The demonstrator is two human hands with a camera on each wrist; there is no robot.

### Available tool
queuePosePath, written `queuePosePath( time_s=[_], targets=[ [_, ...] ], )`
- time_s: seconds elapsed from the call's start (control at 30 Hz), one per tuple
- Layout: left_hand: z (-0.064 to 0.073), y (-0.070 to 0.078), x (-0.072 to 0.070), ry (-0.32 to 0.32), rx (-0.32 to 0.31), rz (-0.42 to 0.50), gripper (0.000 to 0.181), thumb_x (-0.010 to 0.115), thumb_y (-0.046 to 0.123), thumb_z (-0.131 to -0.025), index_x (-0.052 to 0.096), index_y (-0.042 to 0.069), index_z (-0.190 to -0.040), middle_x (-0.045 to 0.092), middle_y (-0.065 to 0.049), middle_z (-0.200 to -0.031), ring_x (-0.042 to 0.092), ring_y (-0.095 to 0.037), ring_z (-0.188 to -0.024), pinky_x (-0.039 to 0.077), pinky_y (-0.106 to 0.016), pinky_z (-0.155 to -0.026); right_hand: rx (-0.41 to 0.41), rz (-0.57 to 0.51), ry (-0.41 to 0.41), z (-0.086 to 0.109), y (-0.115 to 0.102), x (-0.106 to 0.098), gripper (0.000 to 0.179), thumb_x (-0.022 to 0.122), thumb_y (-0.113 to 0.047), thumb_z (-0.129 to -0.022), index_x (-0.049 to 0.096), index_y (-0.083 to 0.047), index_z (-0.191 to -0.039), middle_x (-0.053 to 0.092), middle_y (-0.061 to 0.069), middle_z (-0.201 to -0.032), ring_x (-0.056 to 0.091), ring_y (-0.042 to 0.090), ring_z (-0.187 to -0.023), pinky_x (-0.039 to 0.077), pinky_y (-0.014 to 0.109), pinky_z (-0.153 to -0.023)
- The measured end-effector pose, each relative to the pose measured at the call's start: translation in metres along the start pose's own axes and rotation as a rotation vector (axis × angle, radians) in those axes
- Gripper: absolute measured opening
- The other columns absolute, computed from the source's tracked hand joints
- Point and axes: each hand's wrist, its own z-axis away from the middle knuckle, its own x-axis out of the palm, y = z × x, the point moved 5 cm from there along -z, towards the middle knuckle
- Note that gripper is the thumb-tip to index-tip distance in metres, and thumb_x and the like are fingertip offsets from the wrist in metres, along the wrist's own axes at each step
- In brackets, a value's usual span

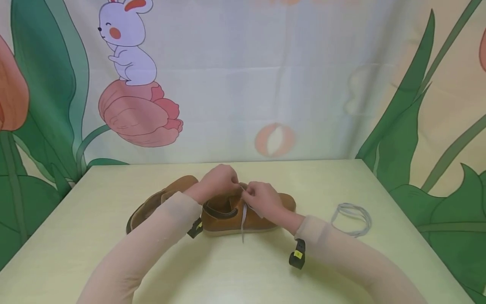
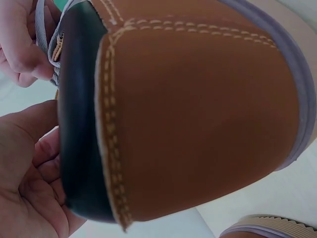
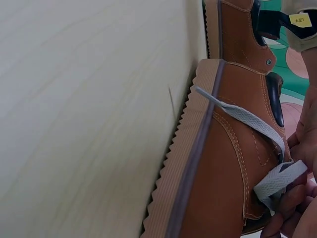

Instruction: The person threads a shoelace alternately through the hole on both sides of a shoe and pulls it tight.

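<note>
A brown leather shoe (image 1: pixel 224 223) with a dark padded collar stands on the table, toe pointing right. My left hand (image 1: pixel 217 184) reaches over its opening and pinches at the eyelets with curled fingers. Opposite it, my right hand (image 1: pixel 263 198) holds the grey flat shoelace (image 3: pixel 281 179) between thumb and fingers, the fingertips of both hands nearly meeting. One lace end (image 1: pixel 244 217) hangs down the near side of the shoe. Seen from the left wrist, the stitched heel fills the view and hides the left thumb's tip behind the collar.
A second brown shoe (image 1: pixel 146 210) lies behind my left forearm, on the left of the pale wooden table (image 1: pixel 235 270). To the right, near my right sleeve, is a loosely coiled grey lace (image 1: pixel 355 232). A printed curtain (image 1: pixel 228 84) hangs along the table's far edge.
</note>
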Motion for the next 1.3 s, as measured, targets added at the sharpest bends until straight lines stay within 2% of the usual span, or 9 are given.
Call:
queuePosePath(
  time_s=[0.33,0.43,0.53,0.7,0.8,0.93,1.07,1.13,1.3],
  targets=[
    [0.002,0.000,-0.003,0.011,0.015,-0.035,0.051,0.063,0.015,-0.094,0.039,0.017,-0.049,0.030,0.008,-0.052,0.028,-0.008,-0.052,0.025,-0.022,-0.052,-0.003,0.064,-0.012,-0.009,-0.002,0.002,0.027,0.062,-0.021,-0.100,0.069,-0.008,-0.078,0.065,0.002,-0.067,0.050,0.008,-0.053,0.036,0.020,-0.051],
    [0.004,0.000,-0.005,0.004,0.036,-0.026,0.050,0.065,0.019,-0.095,0.043,0.017,-0.050,0.033,0.008,-0.052,0.031,-0.008,-0.053,0.027,-0.022,-0.054,0.009,0.095,0.007,-0.013,0.000,-0.001,0.023,0.067,-0.026,-0.099,0.066,-0.006,-0.087,0.066,0.005,-0.073,0.052,0.010,-0.056,0.037,0.022,-0.053],
    [0.006,0.000,-0.006,-0.005,0.052,-0.021,0.044,0.067,0.022,-0.096,0.057,0.012,-0.054,0.040,0.008,-0.054,0.035,-0.009,-0.055,0.031,-0.023,-0.057,-0.005,0.101,0.008,-0.020,0.005,-0.003,0.025,0.070,-0.026,-0.098,0.065,-0.002,-0.104,0.068,0.011,-0.091,0.059,0.018,-0.074,0.047,0.028,-0.062],
    [0.008,-0.001,-0.006,0.000,0.031,-0.039,0.033,0.070,0.021,-0.095,0.072,0.009,-0.064,0.045,0.008,-0.056,0.040,-0.009,-0.059,0.034,-0.022,-0.058,0.005,-0.018,-0.192,-0.031,0.017,0.003,0.037,0.058,-0.028,-0.103,0.067,-0.004,-0.131,0.069,0.016,-0.131,0.064,0.030,-0.115,0.053,0.044,-0.099],
    [0.009,-0.003,-0.005,0.015,0.005,-0.047,0.043,0.068,0.018,-0.095,0.059,0.012,-0.054,0.039,0.008,-0.053,0.037,-0.009,-0.055,0.030,-0.022,-0.054,0.091,-0.127,-0.271,-0.035,0.024,0.006,0.042,0.054,-0.034,-0.104,0.068,-0.009,-0.134,0.068,0.013,-0.137,0.064,0.028,-0.122,0.051,0.045,-0.107],
    [0.011,-0.007,-0.004,0.035,-0.034,-0.044,0.051,0.066,0.022,-0.096,0.048,0.015,-0.049,0.033,0.008,-0.050,0.033,-0.008,-0.051,0.027,-0.022,-0.050,0.141,-0.197,-0.269,-0.037,0.023,0.006,0.040,0.057,-0.035,-0.104,0.070,-0.008,-0.131,0.069,0.014,-0.135,0.065,0.027,-0.120,0.051,0.044,-0.107],
    [0.012,-0.009,-0.003,0.041,-0.040,-0.035,0.044,0.068,0.025,-0.095,0.060,0.011,-0.054,0.037,0.009,-0.051,0.035,-0.008,-0.053,0.029,-0.022,-0.051,0.094,-0.147,-0.252,-0.035,0.018,0.005,0.044,0.058,-0.033,-0.104,0.065,-0.004,-0.136,0.066,0.016,-0.140,0.061,0.032,-0.130,0.049,0.046,-0.110],
    [0.012,-0.007,-0.003,0.040,-0.029,-0.032,0.038,0.067,0.022,-0.095,0.066,0.009,-0.059,0.040,0.009,-0.053,0.038,-0.008,-0.055,0.030,-0.022,-0.052,0.055,-0.097,-0.202,-0.031,0.015,0.001,0.047,0.062,-0.033,-0.102,0.062,0.000,-0.135,0.064,0.019,-0.139,0.060,0.036,-0.131,0.050,0.048,-0.108],
    [0.014,-0.004,-0.004,0.038,-0.026,-0.037,0.034,0.065,0.018,-0.097,0.070,0.008,-0.064,0.043,0.008,-0.055,0.039,-0.008,-0.056,0.031,-0.021,-0.053,-0.096,0.211,-0.040,-0.018,-0.001,-0.009,0.025,0.075,-0.028,-0.093,0.070,-0.003,-0.095,0.068,0.014,-0.112,0.061,0.032,-0.106,0.055,0.042,-0.085]
  ],
)
